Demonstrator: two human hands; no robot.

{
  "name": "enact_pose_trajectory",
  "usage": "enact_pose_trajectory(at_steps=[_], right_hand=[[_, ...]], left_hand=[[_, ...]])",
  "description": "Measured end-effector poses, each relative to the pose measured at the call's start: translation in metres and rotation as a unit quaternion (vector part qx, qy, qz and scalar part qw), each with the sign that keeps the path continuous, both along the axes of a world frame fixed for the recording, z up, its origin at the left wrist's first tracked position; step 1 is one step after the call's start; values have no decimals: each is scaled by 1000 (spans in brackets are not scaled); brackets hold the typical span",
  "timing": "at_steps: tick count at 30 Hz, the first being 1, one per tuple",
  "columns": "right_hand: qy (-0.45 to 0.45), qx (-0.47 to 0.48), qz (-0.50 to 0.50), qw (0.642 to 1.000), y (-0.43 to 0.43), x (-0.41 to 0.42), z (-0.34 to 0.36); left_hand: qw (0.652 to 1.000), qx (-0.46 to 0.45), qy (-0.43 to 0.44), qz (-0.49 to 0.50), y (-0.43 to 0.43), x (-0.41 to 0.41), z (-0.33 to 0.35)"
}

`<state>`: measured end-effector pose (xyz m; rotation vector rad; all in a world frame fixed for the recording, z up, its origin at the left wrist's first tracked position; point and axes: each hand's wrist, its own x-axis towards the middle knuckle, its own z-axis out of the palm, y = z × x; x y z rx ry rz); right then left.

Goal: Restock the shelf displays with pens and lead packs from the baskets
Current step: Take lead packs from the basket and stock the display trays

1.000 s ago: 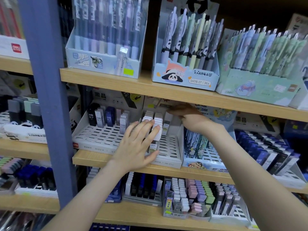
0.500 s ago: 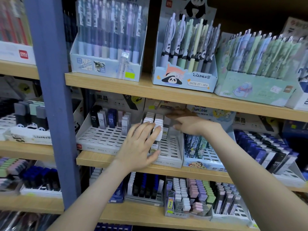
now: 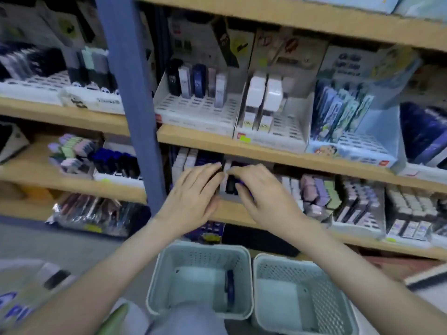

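Wooden shelving packed with slotted trays of stationery fills the view, and the work is at the lower shelf [image 3: 229,213], where a grey display tray [image 3: 228,197] of lead packs sits just right of the blue upright [image 3: 130,97]. Both hands are close together over that tray, fingertips nearly meeting. The left hand [image 3: 193,192] lies with its fingers fairly straight against the row of packs, steadying them. The right hand [image 3: 263,192] seems to pinch a dark lead pack [image 3: 231,183] between thumb and curled fingers, though motion blur leaves the grip uncertain. Below, the left basket [image 3: 200,247] holds one slim blue pack [image 3: 230,284] standing against its wall, and the right basket [image 3: 290,259] sits just beside it. These packs are probably light, rigid plastic cases with smooth, slightly slippery faces. They are best taken by the narrow side edges near the top, then slid straight down into a slot so that neighbours are not tipped.
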<state>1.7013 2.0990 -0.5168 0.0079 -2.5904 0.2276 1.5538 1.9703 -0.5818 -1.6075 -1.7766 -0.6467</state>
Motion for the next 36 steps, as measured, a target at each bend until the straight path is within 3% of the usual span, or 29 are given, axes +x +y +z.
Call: enact_pose_trajectory(at_steps=[3, 5, 8, 11, 14, 16, 25, 30, 36], right_hand=[[-144, -11, -3, 990, -16, 2, -101], [-269, 0, -2, 963, -23, 2, -157], [-489, 7, -16, 872, -22, 5, -229], [-585, 93, 9, 806, -14, 7, -303], [-590, 226, 37, 774, -3, 5, -386], [-650, 288, 52, 701, -6, -6, -408], [-614, 411, 206, 642, -6, -21, -466], [-622, 388, 224, 642, 6, -29, -458], [-621, 353, 196, 672, 4, -22, -459]], left_hand=[[988, -137, -55, 39, -52, -3, -84], [973, -206, -86, 59, -82, -2, -138], [956, -259, -122, 66, -111, -2, -197], [958, -250, -135, 51, -124, -8, -240], [955, -247, -157, 37, -127, -17, -274], [950, -263, -164, 24, -126, -26, -289], [939, -285, -186, -49, -122, -31, -317], [935, -286, -198, -74, -121, -36, -318], [931, -283, -215, -86, -125, -38, -318]])
